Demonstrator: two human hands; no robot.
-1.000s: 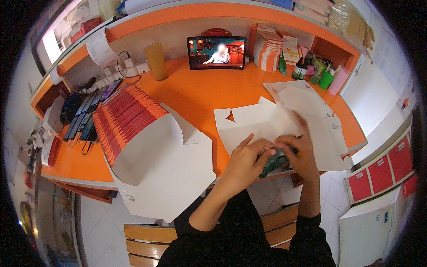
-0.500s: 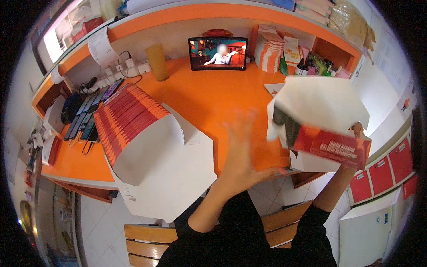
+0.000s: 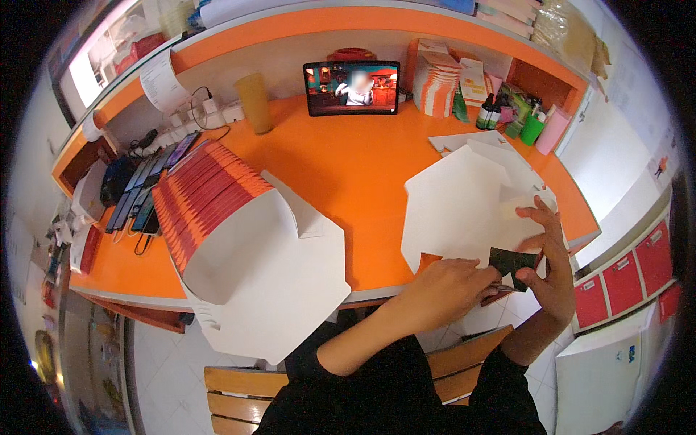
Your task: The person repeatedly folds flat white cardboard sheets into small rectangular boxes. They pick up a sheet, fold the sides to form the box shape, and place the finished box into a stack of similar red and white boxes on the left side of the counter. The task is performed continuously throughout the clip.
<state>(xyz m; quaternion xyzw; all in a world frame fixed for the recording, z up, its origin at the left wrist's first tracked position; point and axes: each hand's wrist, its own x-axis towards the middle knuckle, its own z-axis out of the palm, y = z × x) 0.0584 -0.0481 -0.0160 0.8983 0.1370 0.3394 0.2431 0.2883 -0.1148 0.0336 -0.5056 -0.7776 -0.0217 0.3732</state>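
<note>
Both hands pinched a flat white carton blank (image 3: 464,210) at the desk's (image 3: 348,174) near-right edge, left hand (image 3: 449,286) fingers pressed together, right hand (image 3: 547,264) fingers spread to steady it.

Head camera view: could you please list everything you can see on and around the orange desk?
Desk: one, orange, centre.
Flat carton blank: one, white, desk's right, under both hands.
Stack of folded cartons: one, red and white, desk's left.
Tablet: one, dark frame, upright at the back.
Cup: one, yellow, left of the tablet.
Phones: several, dark, far left.
Bench: one, wooden, below.
Left hand: on the blank's lower edge.
Right hand: gripping a dark flap.
</note>
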